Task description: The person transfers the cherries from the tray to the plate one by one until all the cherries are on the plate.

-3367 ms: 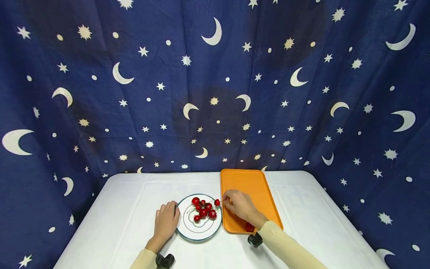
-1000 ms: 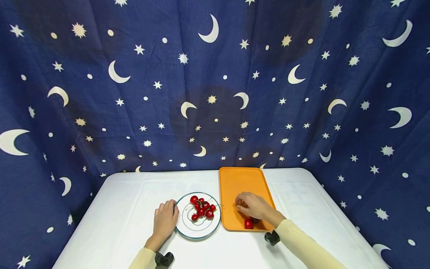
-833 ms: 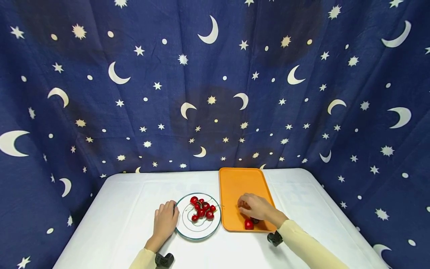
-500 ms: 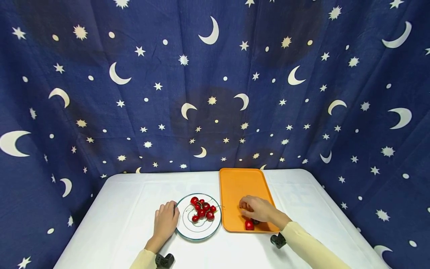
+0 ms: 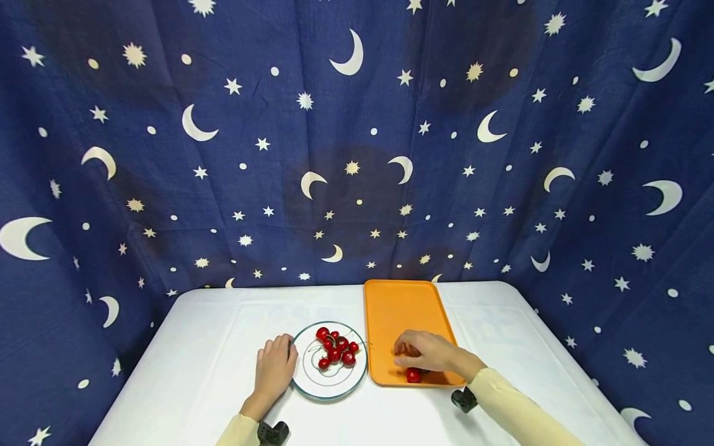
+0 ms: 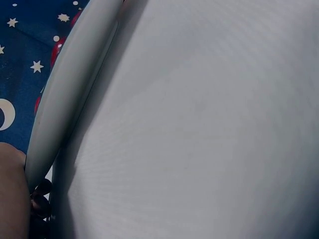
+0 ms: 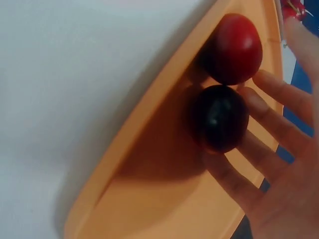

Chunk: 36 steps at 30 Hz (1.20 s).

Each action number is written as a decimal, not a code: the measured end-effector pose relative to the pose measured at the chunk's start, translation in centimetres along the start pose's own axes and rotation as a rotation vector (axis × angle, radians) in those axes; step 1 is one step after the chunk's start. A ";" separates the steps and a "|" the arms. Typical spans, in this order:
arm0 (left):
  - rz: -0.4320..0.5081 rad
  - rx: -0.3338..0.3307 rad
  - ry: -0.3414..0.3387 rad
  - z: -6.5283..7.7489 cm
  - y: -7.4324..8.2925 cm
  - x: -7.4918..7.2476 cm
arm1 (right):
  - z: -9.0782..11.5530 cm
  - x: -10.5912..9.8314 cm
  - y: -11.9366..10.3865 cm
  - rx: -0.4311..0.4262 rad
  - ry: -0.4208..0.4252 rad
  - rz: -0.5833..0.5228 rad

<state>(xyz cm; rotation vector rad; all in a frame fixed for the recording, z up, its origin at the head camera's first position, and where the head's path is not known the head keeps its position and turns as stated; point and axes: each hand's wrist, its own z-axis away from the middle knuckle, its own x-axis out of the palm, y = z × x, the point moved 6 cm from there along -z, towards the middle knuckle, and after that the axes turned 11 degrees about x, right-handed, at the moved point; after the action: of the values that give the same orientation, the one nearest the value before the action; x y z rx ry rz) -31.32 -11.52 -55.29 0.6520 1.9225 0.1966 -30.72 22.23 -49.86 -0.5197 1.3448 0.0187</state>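
Observation:
My left hand [image 5: 274,364] holds the near-left edge of the white plate [image 5: 310,383] with a blue-green rim. In the left wrist view, part of the hand shows beside the rim and dark fingertips [image 6: 41,203] show beneath the plate [image 6: 75,84]. Several red cherries [image 5: 333,354] with stems lie on the plate; one stem crosses the rim toward the orange tray [image 5: 401,310]. Over the tray's near end is my right hand [image 5: 432,352], fingers spread and loosely bent. Its fingertips are at a red plum-like fruit [image 7: 234,49] and a dark one [image 7: 219,119], without being closed round either.
A white cloth covers the table [image 5: 223,328]. The tray stands just right of the plate. A dark blue curtain [image 5: 357,186] with moons and stars hangs behind the table. Each wrist wears a small black camera [image 5: 463,399].
My right hand has let go of a cherry's stem, leaving the cherry on the plate. It has moved right and nearer, down to the fruits in the tray. My left hand stays at the rim.

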 end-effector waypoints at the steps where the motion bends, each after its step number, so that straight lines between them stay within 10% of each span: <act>1: -0.001 -0.001 -0.001 0.0 0.0 0.0 | 0.0 0.0 0.0 -0.004 -0.013 -0.006; 36: 0.004 -0.015 -0.014 0.0 -0.2 0.4 | 1.3 0.3 0.4 -0.115 -0.225 -0.156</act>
<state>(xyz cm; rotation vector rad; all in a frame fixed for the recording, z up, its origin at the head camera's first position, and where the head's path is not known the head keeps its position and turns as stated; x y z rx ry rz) -31.54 -11.51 -55.68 0.6461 1.9042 0.2083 -29.61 22.96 -50.08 -0.6983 1.0851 0.0259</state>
